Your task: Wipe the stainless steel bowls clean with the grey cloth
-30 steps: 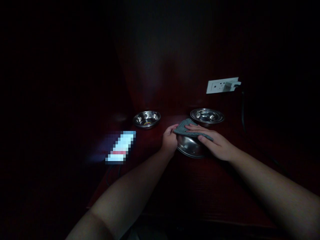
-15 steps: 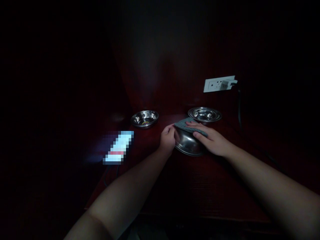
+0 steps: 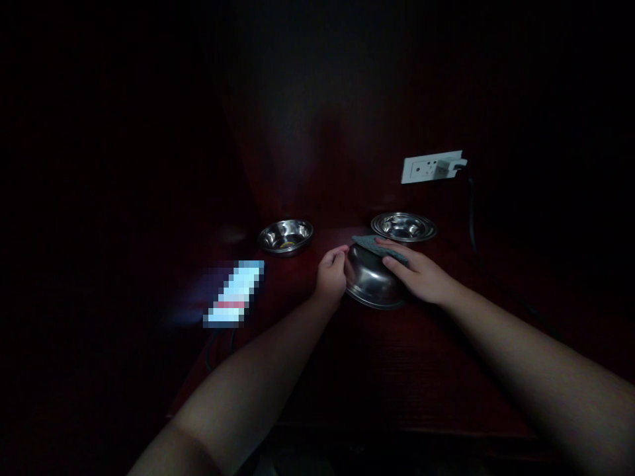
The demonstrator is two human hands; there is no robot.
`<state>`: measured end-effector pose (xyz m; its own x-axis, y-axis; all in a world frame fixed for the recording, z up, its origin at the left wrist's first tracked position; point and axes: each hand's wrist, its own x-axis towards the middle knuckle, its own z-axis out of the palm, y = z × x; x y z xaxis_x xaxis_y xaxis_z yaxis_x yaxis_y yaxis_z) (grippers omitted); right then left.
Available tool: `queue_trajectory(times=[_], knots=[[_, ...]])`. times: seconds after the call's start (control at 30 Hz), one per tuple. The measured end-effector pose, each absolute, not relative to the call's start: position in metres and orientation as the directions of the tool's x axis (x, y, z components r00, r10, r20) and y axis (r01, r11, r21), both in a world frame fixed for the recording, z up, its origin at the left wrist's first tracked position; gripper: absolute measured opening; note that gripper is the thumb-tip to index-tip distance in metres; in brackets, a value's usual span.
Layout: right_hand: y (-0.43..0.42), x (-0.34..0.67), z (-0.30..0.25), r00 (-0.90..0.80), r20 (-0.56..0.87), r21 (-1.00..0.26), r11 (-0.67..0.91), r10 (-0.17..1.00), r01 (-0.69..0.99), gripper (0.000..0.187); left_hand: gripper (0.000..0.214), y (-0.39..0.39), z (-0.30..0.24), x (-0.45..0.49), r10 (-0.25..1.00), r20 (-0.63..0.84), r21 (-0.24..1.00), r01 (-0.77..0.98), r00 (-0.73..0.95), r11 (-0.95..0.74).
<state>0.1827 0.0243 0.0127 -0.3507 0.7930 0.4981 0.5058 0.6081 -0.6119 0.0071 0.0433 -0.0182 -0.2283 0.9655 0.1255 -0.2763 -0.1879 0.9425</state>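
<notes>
A shiny metal bowl (image 3: 373,281) is tipped with its outside toward me and its rim low, over the dark red table. At its left side my left hand (image 3: 331,274) is closed on the edge, thumb and fingers pinching it. My right hand (image 3: 417,271) presses a grey-green cloth (image 3: 380,244) against the bowl's upper right side; part of the cloth is hidden beneath the fingers. Behind and to the left sits another metal bowl (image 3: 286,237) with a yellow mark inside. Beyond my right hand stand nested metal bowls (image 3: 404,227).
A lit phone-like screen (image 3: 234,294), blurred out, lies at the left with a cable below it. On the back wall is a white socket panel (image 3: 431,166) with a plug and a black cord (image 3: 472,211) hanging down. The table's (image 3: 397,390) front edge runs below my arms.
My right hand and the cloth have slid a little down toward the bowl's right side, baring more of its top left. My left hand keeps its hold.
</notes>
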Motion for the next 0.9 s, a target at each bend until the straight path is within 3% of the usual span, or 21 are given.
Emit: queue_trajectory(times=[0.4, 0.9], knots=[[0.031, 0.184, 0.006, -0.235, 0.428, -0.712, 0.486, 0.873, 0.508, 0.045, 0.021, 0.042, -0.017, 0.007, 0.966, 0.118, 0.947, -0.266, -0.231, -0.180], [0.034, 0.185, 0.001, -0.265, 0.470, -0.688, 0.538, 0.842, 0.488, 0.046, 0.021, 0.040, -0.016, 0.007, 0.966, 0.117, 0.947, -0.268, -0.230, -0.179]])
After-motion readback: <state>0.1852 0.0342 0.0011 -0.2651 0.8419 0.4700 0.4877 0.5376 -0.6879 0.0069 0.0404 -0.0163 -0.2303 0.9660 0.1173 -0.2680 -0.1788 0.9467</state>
